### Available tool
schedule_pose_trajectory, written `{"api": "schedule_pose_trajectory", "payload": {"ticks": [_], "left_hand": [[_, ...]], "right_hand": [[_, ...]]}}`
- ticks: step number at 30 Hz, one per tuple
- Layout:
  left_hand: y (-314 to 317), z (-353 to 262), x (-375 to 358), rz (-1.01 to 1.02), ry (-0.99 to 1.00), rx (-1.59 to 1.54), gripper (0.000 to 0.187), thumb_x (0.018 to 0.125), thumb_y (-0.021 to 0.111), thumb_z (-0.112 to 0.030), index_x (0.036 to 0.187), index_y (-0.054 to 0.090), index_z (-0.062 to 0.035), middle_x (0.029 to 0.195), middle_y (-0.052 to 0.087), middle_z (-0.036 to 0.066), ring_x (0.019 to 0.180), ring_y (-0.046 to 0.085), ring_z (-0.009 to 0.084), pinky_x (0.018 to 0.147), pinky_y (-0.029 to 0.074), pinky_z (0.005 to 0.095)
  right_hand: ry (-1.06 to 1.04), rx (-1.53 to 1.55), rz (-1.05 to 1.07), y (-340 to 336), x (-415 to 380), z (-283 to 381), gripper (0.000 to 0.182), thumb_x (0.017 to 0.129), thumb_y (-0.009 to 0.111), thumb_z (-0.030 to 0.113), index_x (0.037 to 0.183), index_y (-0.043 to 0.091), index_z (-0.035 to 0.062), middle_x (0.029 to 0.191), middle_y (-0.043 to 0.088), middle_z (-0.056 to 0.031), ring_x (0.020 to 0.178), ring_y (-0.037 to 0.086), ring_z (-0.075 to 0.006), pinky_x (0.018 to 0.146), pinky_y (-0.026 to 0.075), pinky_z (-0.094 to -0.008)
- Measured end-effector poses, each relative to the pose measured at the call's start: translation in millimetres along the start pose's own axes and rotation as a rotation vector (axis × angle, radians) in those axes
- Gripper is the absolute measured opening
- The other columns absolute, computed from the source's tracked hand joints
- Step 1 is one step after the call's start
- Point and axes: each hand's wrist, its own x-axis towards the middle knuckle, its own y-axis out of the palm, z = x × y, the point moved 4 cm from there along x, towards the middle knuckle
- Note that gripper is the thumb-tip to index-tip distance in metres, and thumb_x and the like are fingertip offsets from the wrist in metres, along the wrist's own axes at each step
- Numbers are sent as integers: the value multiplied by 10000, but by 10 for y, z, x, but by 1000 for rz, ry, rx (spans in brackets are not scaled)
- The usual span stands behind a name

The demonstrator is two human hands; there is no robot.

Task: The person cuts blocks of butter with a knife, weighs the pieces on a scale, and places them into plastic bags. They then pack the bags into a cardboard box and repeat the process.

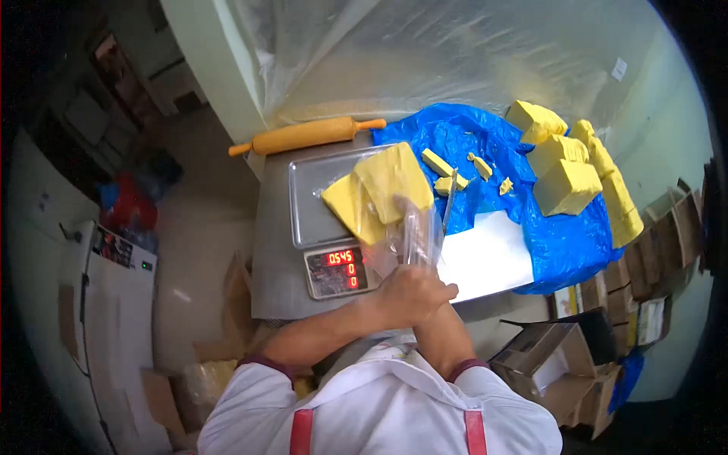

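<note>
Holding a clear plastic bag (419, 231) over the near edge of the scale tray (307, 201), both hands meet low in the view: my right hand (413, 292) is clenched on the bag's neck, my left hand (394, 297) sits mostly hidden behind it, so I cannot tell its grip. Two yellow butter slabs (379, 193) lie overlapping on the tray, touching the bag's upper end; display (341, 258) glows red. I judge the slabs soft, greasy, fairly heavy, likely to smear or sag if pinched, so better taken from underneath with a flat palm at the thick edge. Bag looks thin, limp, slippery; hold at the rim and spread it. Knife (449, 199) rests on the blue sheet (565, 243) just beside the tray, small offcuts (444, 165) near it, big blocks (565, 186) further right. Rolling pin (307, 135) lies behind the tray, on the table (273, 280).
</note>
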Motion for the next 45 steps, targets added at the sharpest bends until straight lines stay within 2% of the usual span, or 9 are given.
{"api": "schedule_pose_trajectory", "payload": {"ticks": [8, 12, 19, 25, 29, 31, 37, 41, 45], "left_hand": [[-31, 31, -319, -198, 73, -179, 215, 764, 716, -208, 936, 642, -103, 702, 618, 41, 665, 636, 249, 650, 507, 368], [-250, 587, -876, -413, -277, -212, 492, 650, 827, -225, 1066, 613, -71, 909, 618, 104, 918, 599, 292, 856, 466, 428], [244, 686, -936, -596, -428, 95, 57, 810, 616, -93, 810, 604, -37, 814, 622, 121, 798, 608, 341, 714, 481, 418], [226, -272, -1181, -506, -867, -179, 161, 853, 656, -142, 741, 610, -35, 713, 606, 143, 635, 617, 320, 547, 457, 391], [-581, -241, -950, -473, -428, -183, 316, 919, 612, -326, 940, 643, -13, 870, 660, 139, 771, 660, 287, 693, 511, 351], [-771, 402, -874, -728, -382, -653, 575, 966, 432, -499, 1191, 552, 17, 1231, 577, 181, 1182, 534, 267, 1068, 351, 413], [440, 3649, -823, -1417, -909, -940, 490, 1008, 437, -383, 1294, 495, 10, 1361, 516, 171, 1292, 454, 282, 1108, 302, 378], [176, 2477, -160, -978, -1110, -82, 362, 1013, 418, -317, 1214, 542, -42, 1205, 615, 180, 1154, 564, 329, 965, 428, 412], [262, 2601, -107, -860, -1014, 36, 356, 1002, 441, -317, 1196, 553, -41, 1197, 609, 194, 1151, 556, 352, 969, 426, 415]], "right_hand": [[331, 272, 54, 35, 190, -181, 353, 881, 617, 156, 1198, 529, 27, 1054, 616, -138, 917, 630, -270, 773, 548, -379], [520, 438, 38, 63, 341, -339, 353, 883, 606, 173, 1191, 527, 19, 1040, 614, -143, 898, 630, -275, 753, 555, -379], [783, 615, 35, -3, 330, -514, 358, 887, 588, 203, 1178, 523, 5, 1017, 612, -153, 865, 631, -282, 718, 566, -378], [848, 913, -6, -26, 441, -1233, 445, 887, 589, 279, 1204, 500, -21, 1038, 609, -207, 868, 634, -333, 697, 564, -412], [581, 694, 89, -73, 349, -957, 435, 869, 618, 193, 1228, 495, -21, 1086, 600, -184, 937, 630, -322, 749, 569, -415], [586, 740, -2, -83, 359, -832, 412, 850, 637, 106, 1223, 507, -11, 1108, 594, -165, 958, 623, -310, 780, 574, -421], [683, 928, -94, -78, 378, -1009, 444, 833, 607, 17, 1262, 491, 12, 1151, 582, -125, 1004, 616, -303, 762, 564, -490], [468, 587, -144, -512, 603, -1499, 480, 829, 586, 27, 1292, 481, 92, 1171, 564, -114, 1011, 602, -336, 776, 562, -529], [641, 1024, -299, -732, 747, -1008, 437, 855, 554, 50, 1283, 482, 101, 1194, 552, -118, 1081, 576, -341, 779, 555, -565]]}}
